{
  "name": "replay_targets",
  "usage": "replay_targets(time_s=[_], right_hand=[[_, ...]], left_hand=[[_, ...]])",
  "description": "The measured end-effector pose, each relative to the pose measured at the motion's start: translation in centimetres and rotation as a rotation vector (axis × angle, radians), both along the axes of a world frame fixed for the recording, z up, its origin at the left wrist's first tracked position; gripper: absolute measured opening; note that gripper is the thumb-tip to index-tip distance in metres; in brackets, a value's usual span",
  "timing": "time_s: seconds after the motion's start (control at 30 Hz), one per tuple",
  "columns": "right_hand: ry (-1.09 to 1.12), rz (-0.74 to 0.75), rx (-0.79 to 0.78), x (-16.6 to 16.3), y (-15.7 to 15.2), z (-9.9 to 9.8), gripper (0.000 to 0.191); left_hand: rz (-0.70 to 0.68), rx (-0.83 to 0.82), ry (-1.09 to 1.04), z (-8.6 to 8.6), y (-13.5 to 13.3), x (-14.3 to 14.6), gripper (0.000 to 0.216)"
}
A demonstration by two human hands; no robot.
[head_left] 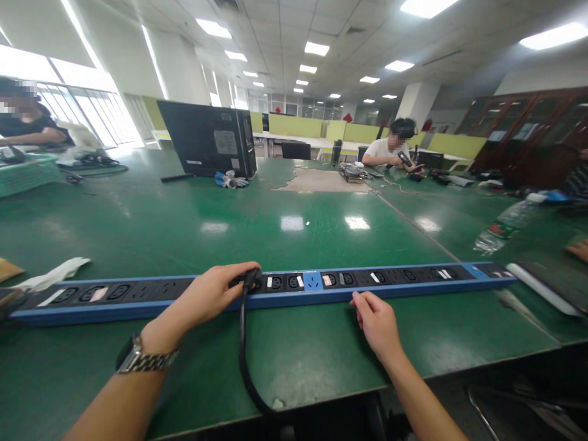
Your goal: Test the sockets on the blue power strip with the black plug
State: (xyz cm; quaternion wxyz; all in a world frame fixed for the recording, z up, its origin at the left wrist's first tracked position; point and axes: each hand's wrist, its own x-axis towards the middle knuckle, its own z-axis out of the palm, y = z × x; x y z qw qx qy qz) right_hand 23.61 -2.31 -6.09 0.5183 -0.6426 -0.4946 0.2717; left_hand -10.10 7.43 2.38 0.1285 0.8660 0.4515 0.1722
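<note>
A long blue power strip with several black sockets lies across the green table in front of me. My left hand, with a metal watch on the wrist, is closed round a black plug seated in a socket near the strip's middle. From the plug a black cable runs toward me and drops over the table's front edge. My right hand rests on the table, fingers loosely bent, fingertips touching the strip's front side and holding nothing.
A black computer case stands at the back. White paper lies at the left, a plastic bottle at the right. People sit at the far left and far right. Another person's fingers show at the right edge.
</note>
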Motion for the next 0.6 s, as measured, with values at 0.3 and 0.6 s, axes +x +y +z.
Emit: replay_targets(time_s=[0.3, 0.6], right_hand=[[-0.07, 0.01, -0.009, 0.0, 0.0, -0.2, 0.043], [-0.134, 0.01, 0.018, 0.0, 0.4, -0.1, 0.043]], left_hand=[[0.022, 0.173, -0.116, -2.3, -1.5, -0.2, 0.039], [0.084, 0.173, -0.507, -1.2, -2.5, 5.1, 0.036]])
